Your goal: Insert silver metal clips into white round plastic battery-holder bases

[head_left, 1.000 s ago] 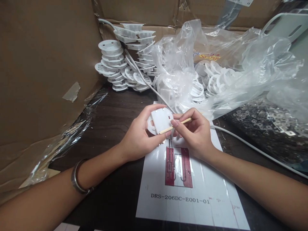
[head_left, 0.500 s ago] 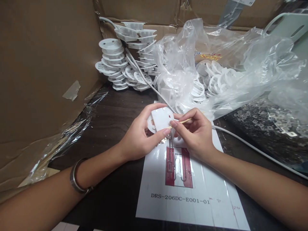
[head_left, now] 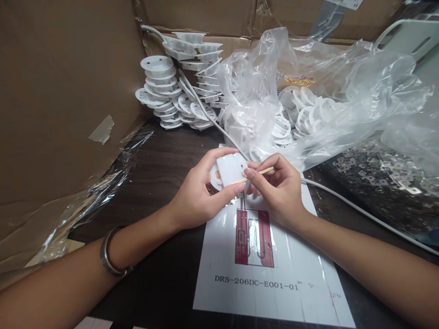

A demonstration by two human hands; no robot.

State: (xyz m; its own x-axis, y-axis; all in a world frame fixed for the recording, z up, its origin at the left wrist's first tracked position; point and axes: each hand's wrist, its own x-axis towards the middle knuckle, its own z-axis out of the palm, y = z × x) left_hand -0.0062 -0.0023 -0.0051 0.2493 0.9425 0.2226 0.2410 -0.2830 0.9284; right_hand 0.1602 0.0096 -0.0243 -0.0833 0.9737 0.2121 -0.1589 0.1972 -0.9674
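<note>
Between the fingers and thumb of my left hand is a round white plastic part with a raised flat block and small slots. My right hand pinches a thin pale wooden stick. The stick lies along the near edge of the white part, close to my left thumb; its far end is hidden there. Small metal pieces lie just below the held part, on a printed sheet with a red and white drawing.
Stacked white round parts stand at the back left. A clear plastic bag with more of them lies behind my hands. Flat metal pieces are heaped at the right. A white cable crosses the table; cardboard walls the left.
The wooden stick has slid left and lies flatter along the white part's near edge, more of it over the part. My left hand keeps its hold almost unmoved.
</note>
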